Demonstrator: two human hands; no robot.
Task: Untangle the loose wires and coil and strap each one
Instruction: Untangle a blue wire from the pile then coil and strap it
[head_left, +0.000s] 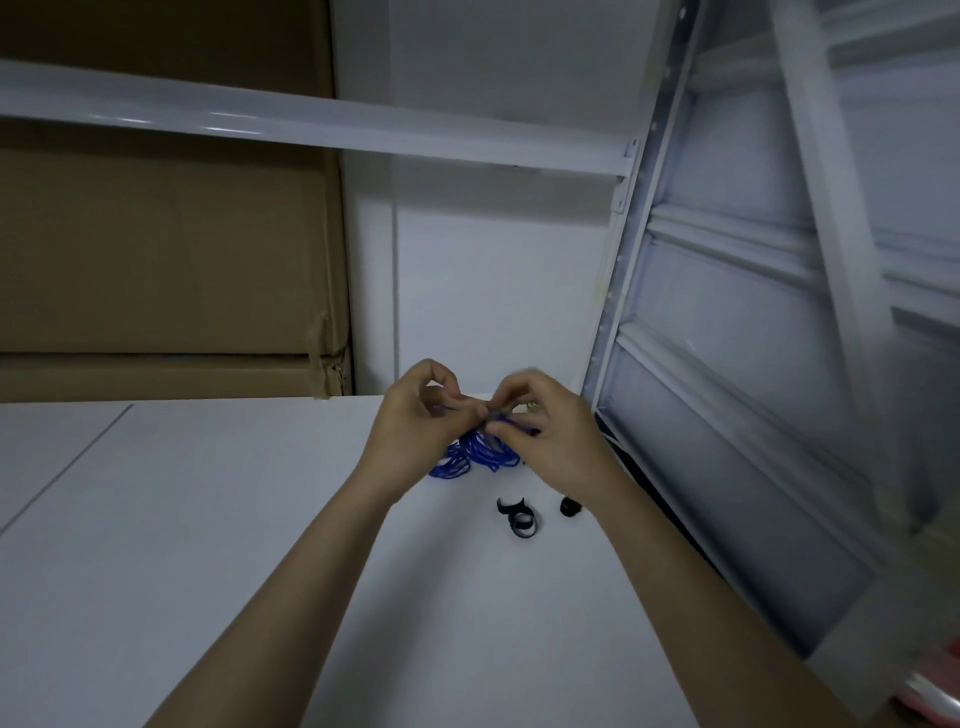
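A coil of blue wire (478, 454) hangs in loops between my two hands, just above the white table (208, 519). My left hand (410, 421) pinches the coil from the left. My right hand (550, 431) pinches a dark strap (493, 414) at the top of the coil. Fingers hide how the strap sits around the wire. Two more black straps lie on the table nearer to me: a curled one (518, 518) and a small rolled one (570, 506).
A large cardboard box (166, 249) stands at the back left of the table. A white metal shelf beam (311, 130) crosses overhead, and its upright post (618, 291) and frame run along the table's right edge. A small yellowish thing (532, 404) sits behind my right hand.
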